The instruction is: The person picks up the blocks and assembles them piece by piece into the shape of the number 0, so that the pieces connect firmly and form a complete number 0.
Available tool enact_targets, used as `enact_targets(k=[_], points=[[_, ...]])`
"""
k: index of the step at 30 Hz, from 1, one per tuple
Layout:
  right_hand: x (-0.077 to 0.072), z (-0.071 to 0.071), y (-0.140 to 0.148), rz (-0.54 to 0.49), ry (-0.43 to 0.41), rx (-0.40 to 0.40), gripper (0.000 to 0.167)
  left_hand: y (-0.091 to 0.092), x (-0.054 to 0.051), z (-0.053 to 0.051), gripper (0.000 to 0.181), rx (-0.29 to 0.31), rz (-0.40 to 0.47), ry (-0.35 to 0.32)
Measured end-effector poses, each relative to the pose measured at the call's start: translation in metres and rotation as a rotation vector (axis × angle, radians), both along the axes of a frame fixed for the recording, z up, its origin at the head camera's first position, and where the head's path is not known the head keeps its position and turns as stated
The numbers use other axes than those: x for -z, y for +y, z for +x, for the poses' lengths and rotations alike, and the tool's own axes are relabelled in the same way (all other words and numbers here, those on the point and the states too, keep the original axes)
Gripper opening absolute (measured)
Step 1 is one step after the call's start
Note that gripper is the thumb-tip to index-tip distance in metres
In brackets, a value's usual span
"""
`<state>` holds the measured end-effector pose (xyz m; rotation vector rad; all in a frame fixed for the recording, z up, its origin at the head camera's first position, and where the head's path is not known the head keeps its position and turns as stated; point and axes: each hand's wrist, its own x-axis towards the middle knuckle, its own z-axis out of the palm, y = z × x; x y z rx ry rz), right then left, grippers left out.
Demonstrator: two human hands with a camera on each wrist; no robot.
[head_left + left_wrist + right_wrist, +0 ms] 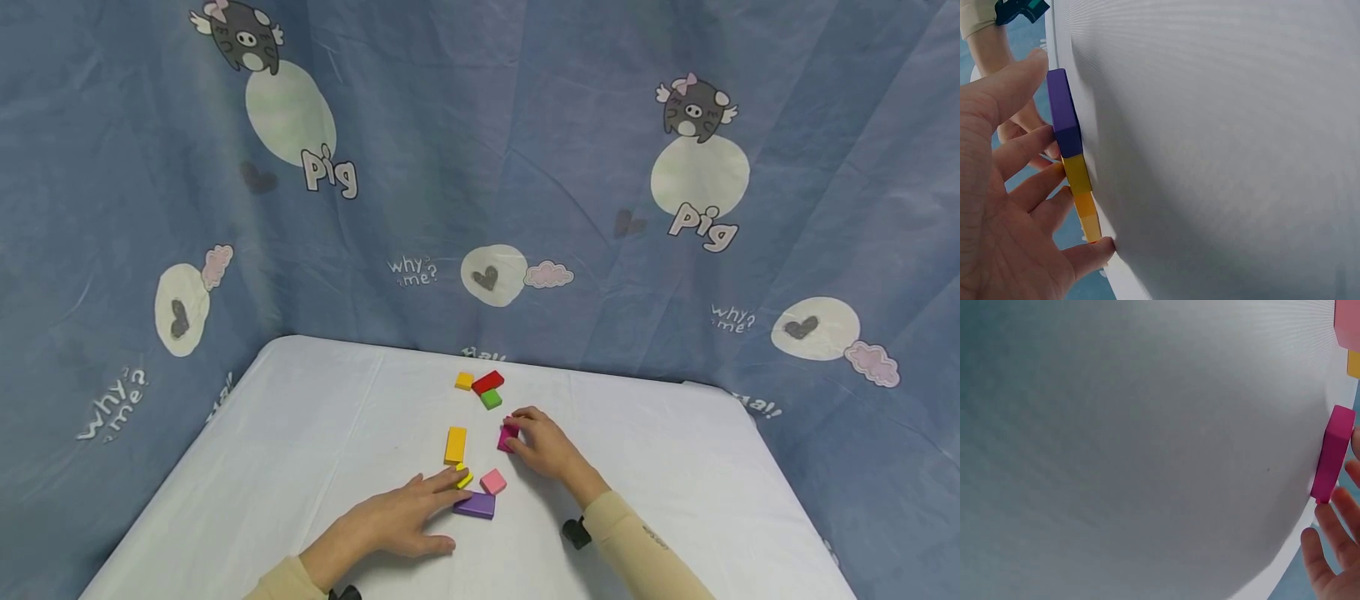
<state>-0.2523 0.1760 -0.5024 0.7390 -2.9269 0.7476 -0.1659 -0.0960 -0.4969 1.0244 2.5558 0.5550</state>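
My left hand [405,512] lies low over the table with its fingers extended. Its fingertips touch or hover over the purple block [475,506] and the small yellow block [464,477]; the left wrist view shows the purple block [1065,115] beside the fingers, thumb apart from it. My right hand [546,444] pinches a magenta block [507,439] flat on the table, thumb at the near end and fingers at the far end. In the right wrist view the magenta block [1334,455] stands out against the fingers, which partly leave the frame.
A pink block [492,482] lies between the hands, and an orange-yellow block [455,446] sits left of the magenta one. Farther back are a red block [488,382], a green block [491,399] and a small yellow-orange block [464,381]. A blue curtain [450,167] hangs behind the white table [637,467].
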Motion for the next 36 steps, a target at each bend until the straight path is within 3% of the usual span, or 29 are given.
enact_targets(k=[6, 10, 14, 36], points=[[0.0033, -0.0015, -0.0006, -0.09, 0.021, 0.132, 0.037, 0.0004, 0.0013, -0.0006, 0.066, -0.002, -0.004, -0.006], [0.0031, -0.0039, -0.0032, -0.174, -0.041, 0.206, 0.034, 0.0004, 0.0021, -0.0007, 0.066, -0.001, -0.005, -0.007], [0.0023, -0.0058, -0.0059, -0.176, -0.124, 0.252, 0.033, 0.0003, 0.0019, -0.0005, 0.066, 0.002, -0.001, -0.001], [0.0015, -0.0011, -0.0064, -0.168, -0.243, 0.209, 0.033, 0.0001, 0.0001, 0.0002, 0.066, -0.001, -0.011, 0.003]])
